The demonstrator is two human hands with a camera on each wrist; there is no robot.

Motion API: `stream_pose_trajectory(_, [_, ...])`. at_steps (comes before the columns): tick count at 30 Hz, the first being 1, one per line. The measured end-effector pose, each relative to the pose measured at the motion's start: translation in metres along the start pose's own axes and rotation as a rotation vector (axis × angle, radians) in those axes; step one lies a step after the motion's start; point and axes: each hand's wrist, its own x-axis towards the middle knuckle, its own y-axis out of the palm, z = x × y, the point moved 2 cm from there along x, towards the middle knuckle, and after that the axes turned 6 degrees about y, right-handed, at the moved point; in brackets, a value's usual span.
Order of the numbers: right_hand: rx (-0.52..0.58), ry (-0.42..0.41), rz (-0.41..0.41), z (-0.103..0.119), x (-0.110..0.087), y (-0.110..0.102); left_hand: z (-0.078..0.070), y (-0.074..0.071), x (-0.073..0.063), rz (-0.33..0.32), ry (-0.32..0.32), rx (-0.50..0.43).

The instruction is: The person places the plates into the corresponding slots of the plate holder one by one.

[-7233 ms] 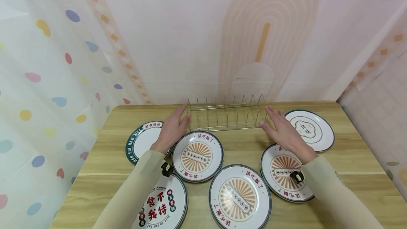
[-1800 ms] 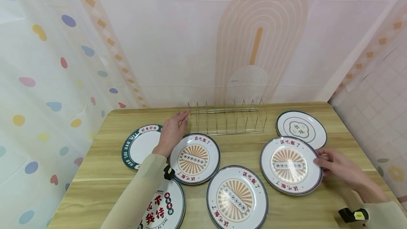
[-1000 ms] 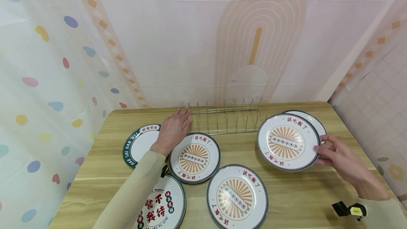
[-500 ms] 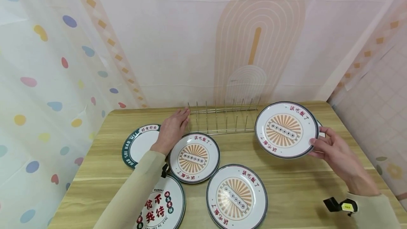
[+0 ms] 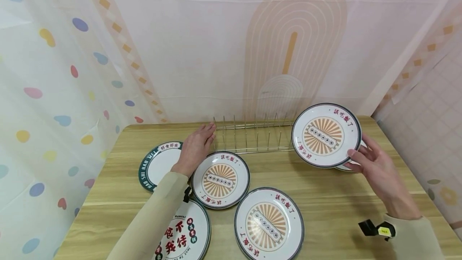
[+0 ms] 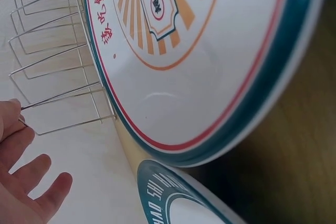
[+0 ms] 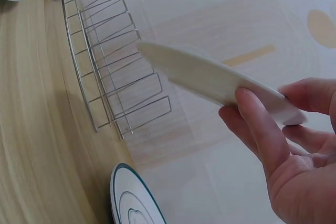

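My right hand [image 5: 379, 175] pinches the right rim of a white plate [image 5: 325, 135] with a dark edge, an orange sunburst and red characters. Raised and tilted, this plate overlaps the right end of the wire dish rack [image 5: 267, 151] in the head view. Seen from the right wrist, its pale underside [image 7: 205, 80] shows, thumb on one face and fingers on the other. At the rack's left end is my left hand [image 5: 196, 147]; the left wrist view shows its thumb and index finger pinching the corner wire, other fingers loosely bent. No plates stand in the rack's slots.
Near the left hand lie a green-rimmed plate [image 5: 160, 165], a sunburst plate [image 5: 220, 179] and a red-lettered plate [image 5: 187, 232]. Another sunburst plate [image 5: 268, 224] lies front centre. Behind the held plate, a cloud-motif plate [image 7: 134, 200] is mostly hidden from the head view. A curtain [image 5: 180, 51] hangs behind the table.
My right hand has gripped the right-hand sunburst plate, lifted it off the table, carried it back and tilted it up. The left hand has stayed at the rack's left end.
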Motion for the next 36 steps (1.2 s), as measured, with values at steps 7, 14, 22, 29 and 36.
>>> stream_pose_trajectory(7, [0.038, -0.118, -0.023, 0.003, 0.005, 0.010, 0.001, 0.000, -0.001, 0.003, -0.003, -0.007])
stream_pose_trajectory(14, [0.045, -0.179, -0.059, 0.008, 0.012, 0.019, 0.000, 0.000, -0.001, 0.003, -0.005, -0.002])
stream_pose_trajectory(22, [-0.037, -0.174, -0.122, 0.009, 0.022, 0.028, 0.000, -0.001, -0.001, 0.013, -0.013, -0.002])
stream_pose_trajectory(29, [-0.058, -0.165, -0.133, 0.005, 0.027, 0.036, 0.001, -0.002, -0.001, 0.020, -0.009, -0.011])
stream_pose_trajectory(36, [-0.091, -0.181, -0.155, 0.003, 0.033, 0.046, 0.001, -0.003, 0.000, 0.018, -0.010, -0.029])
